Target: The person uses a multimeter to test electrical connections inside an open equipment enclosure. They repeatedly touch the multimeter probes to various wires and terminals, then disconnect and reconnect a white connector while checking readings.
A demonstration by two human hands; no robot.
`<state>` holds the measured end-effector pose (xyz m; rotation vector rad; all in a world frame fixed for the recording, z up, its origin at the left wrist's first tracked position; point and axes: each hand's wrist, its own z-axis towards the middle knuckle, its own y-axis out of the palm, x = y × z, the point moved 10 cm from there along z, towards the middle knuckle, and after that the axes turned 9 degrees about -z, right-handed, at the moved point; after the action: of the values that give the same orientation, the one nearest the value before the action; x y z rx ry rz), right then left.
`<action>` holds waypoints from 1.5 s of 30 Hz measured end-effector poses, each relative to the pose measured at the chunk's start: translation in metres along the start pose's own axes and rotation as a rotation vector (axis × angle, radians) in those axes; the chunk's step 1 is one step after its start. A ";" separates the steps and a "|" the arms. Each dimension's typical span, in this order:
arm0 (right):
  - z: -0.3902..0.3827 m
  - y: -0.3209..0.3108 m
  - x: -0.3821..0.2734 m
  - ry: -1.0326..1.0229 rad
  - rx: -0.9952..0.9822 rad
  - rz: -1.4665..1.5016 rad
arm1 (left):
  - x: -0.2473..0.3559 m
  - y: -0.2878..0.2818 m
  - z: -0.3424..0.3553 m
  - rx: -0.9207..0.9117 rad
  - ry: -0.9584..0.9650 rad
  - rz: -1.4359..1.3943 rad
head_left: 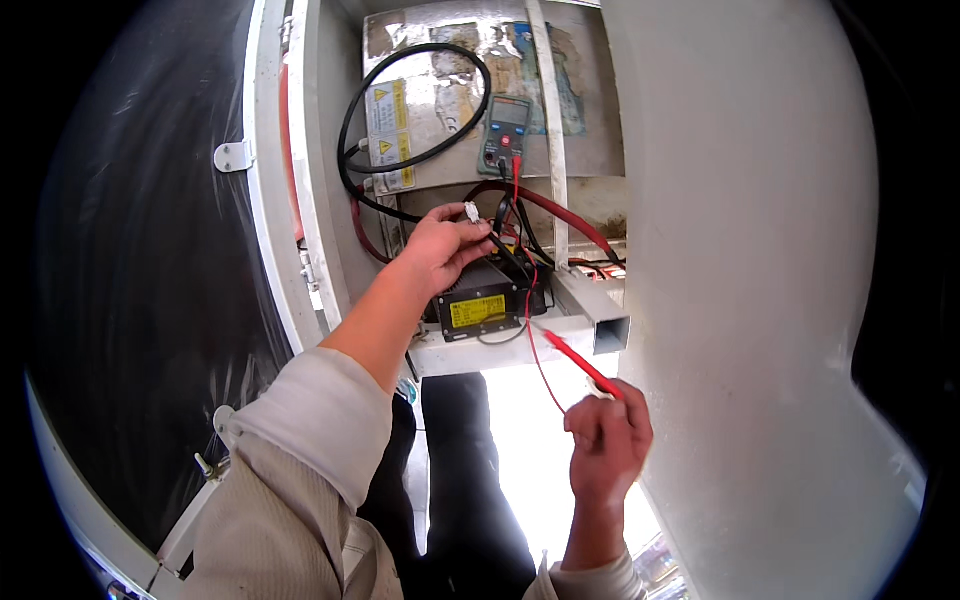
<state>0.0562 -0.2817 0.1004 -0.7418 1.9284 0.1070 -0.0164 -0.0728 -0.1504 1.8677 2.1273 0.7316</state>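
Observation:
My left hand [447, 248] reaches over a black metal box with a yellow label [478, 311], its fingers closed on a small white plug connector [472, 212]. A slim black piece [507, 251] slants away from those fingertips toward the box; whether it is the black test probe I cannot tell. Lower and to the right, my right hand [610, 438] grips a red test probe [582, 365], its tip pointing up and left, apart from the connector. The red lead [532, 335] loops upward toward the grey-green multimeter [506, 135], which leans against a metal panel with red and black leads plugged in.
A thick black cable [372, 85] coils in front of the metal panel [440, 35]. Red-sleeved cable [560, 208] runs behind the box. A square tube end [611, 334] juts out on the right. White frame posts [265, 190] and a pale wall [740, 250] flank the opening.

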 end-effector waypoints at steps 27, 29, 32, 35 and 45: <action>0.079 -0.104 0.300 0.232 0.561 0.453 | 0.028 0.011 0.004 -0.031 0.156 0.645; 0.085 -0.118 0.291 0.145 0.617 0.384 | 0.020 0.012 0.003 0.029 0.104 0.640; 0.091 -0.128 0.295 0.063 0.678 0.427 | 0.009 0.011 0.005 -0.037 -0.028 0.737; 0.087 -0.131 0.286 0.018 0.671 0.449 | 0.003 0.015 0.002 -0.013 -0.088 0.805; 0.071 -0.085 0.307 -0.134 0.507 1.059 | 0.036 0.024 -0.007 0.062 -0.068 1.037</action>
<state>0.0703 -0.4607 -0.1719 0.6432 1.9072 0.2874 -0.0053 -0.0373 -0.1269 2.9372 1.0109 0.7265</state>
